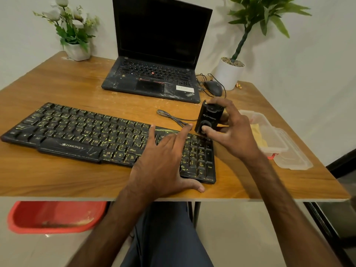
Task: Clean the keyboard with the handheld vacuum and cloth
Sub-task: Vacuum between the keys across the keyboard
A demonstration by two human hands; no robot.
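Wooden desk (57,174), white wall (289,64), tiled floor (240,237)

Wooden table (57,180) with dusty keyboard (77,135), open laptop (152,74), mouse (213,87), flower pot (77,52), white plant pot (228,75), clear plastic container (269,135)

The left hand (163,158) lies palm down, back to the camera, with its fingers (185,133) straight and spread, resting flat on the keyboard (77,130). Its thumb (194,186) is stretched out sideways on the hand's right, at the near edge. The bare left forearm (107,218) runs back from the wrist towards the body. Just to its right and slightly ahead, the right hand (235,130) grips the handheld vacuum (209,116) upright. Its fingers curl over the top, and the thumb tip presses the round part low on the front. The right wrist is bent a little inward, and the bare right forearm (285,205) slopes back behind it
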